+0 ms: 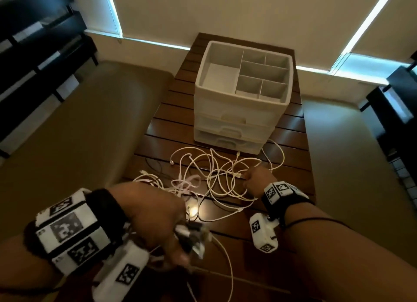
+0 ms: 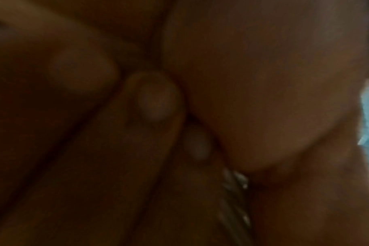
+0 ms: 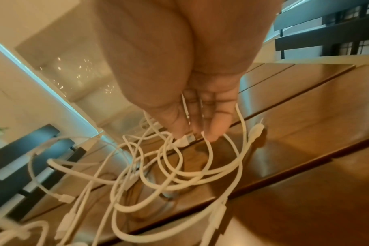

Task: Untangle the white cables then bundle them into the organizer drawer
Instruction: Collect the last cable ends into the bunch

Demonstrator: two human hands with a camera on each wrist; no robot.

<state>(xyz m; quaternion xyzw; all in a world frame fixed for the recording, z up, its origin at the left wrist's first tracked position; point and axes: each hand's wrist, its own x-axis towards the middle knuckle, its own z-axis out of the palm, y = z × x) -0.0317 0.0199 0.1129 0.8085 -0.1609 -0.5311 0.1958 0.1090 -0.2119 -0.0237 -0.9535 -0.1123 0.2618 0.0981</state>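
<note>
Several white cables lie tangled on the slatted wooden table, just in front of the white organizer. The organizer has an open compartmented top tray and three drawers that look pushed in. My right hand reaches into the tangle's right side. In the right wrist view its fingertips pinch a USB plug, with cable loops hanging below. My left hand is near me at the table's front and grips a bunch of cable ends. The left wrist view shows tightly curled fingers over cable strands.
A beige cushioned seat runs along the table's left side. Dark shelving stands at far left and dark furniture at far right. A thin dark cable lies beneath the white ones.
</note>
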